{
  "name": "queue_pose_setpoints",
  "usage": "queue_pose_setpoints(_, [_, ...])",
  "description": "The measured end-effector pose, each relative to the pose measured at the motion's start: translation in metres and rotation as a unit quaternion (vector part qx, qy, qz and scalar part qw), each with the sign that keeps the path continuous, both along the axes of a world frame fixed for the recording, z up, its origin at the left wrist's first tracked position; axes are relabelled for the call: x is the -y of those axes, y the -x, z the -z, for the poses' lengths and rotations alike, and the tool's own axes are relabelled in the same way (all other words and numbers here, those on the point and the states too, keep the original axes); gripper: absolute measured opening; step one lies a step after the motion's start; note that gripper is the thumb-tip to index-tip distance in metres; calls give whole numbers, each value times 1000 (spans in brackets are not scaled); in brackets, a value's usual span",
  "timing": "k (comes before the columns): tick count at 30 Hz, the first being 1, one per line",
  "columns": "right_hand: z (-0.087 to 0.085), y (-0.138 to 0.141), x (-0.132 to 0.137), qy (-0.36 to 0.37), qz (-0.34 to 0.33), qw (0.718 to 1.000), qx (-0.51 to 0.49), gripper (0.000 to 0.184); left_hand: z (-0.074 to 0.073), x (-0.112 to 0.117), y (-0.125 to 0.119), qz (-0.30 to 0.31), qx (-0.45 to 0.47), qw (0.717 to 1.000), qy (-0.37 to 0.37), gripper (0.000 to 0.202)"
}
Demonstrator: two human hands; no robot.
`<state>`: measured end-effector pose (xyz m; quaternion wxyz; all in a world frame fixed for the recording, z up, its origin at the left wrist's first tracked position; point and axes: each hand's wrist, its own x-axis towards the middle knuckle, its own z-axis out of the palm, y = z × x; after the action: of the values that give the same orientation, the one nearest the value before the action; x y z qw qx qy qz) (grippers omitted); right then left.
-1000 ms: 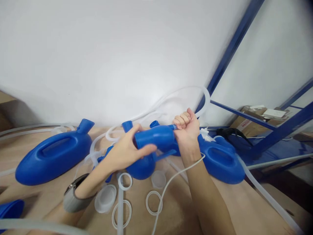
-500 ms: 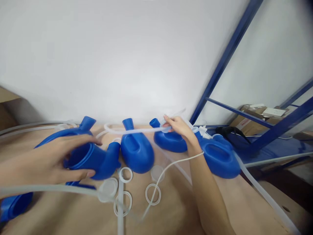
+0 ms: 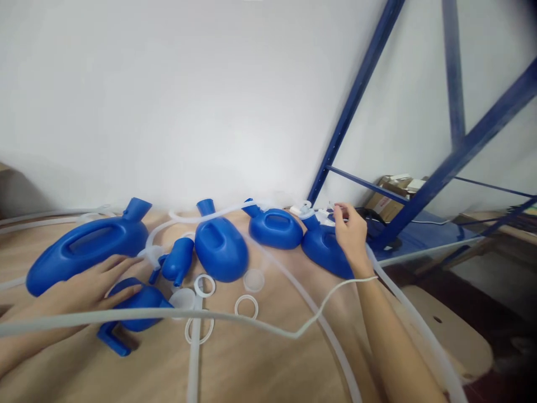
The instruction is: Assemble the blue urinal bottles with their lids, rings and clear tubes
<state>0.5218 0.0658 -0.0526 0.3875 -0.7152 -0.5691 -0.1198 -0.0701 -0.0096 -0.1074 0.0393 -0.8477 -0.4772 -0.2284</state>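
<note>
My left hand (image 3: 94, 288) has its fingers spread, the thumb resting over a blue plastic spout piece (image 3: 140, 305) on the brown-covered table. A similar blue spout piece (image 3: 178, 262) stands just beyond the fingertips. My right hand (image 3: 351, 232) is beyond the fourth blue bottle (image 3: 325, 249), thumb and fingertips pinched together; what they hold is too small to make out. Three more blue handled bottles lie to the left: one at the far left (image 3: 88, 246), one in the middle (image 3: 222, 249) and one right of it (image 3: 276, 228). A translucent hose (image 3: 201, 221) runs across them.
White rings (image 3: 246, 307) and translucent discs (image 3: 254, 280) lie in front of the bottles. A thin white cord (image 3: 268, 330) crosses the view to my right wrist. More hose (image 3: 419, 324) runs over the table's right edge. A blue metal rack (image 3: 352, 95) stands at right, with cartons (image 3: 384, 207).
My left hand has let go of the wide-mouthed blue spout piece and moved down-left to another. My right hand has moved right, leaving the hose lying across the bottles. The view has shifted right.
</note>
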Motion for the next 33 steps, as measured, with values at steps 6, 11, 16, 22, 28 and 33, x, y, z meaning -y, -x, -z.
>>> queue_pose_setpoints(6, [29,-26,18,201,23,971,131,65,-57,-17,-162,11,-68,993,-92,35])
queue_pose_setpoints(11, [28,-21,23,214,9,963,164,55,-69,-60,-332,141,-102,979,-102,39])
queue_pose_setpoints(16, [26,-21,35,216,4,963,160,58,-66,-113,-436,183,-101,973,-95,41])
queue_pose_setpoints(22, [27,-20,43,196,-24,974,114,57,-49,-153,-453,143,-83,986,-28,35])
queue_pose_setpoints(28, [28,-24,44,190,-58,977,79,54,-52,-171,-424,44,16,999,-8,32])
queue_pose_setpoints(33, [27,-25,46,190,-65,977,67,55,-64,-176,-398,66,95,992,-40,30])
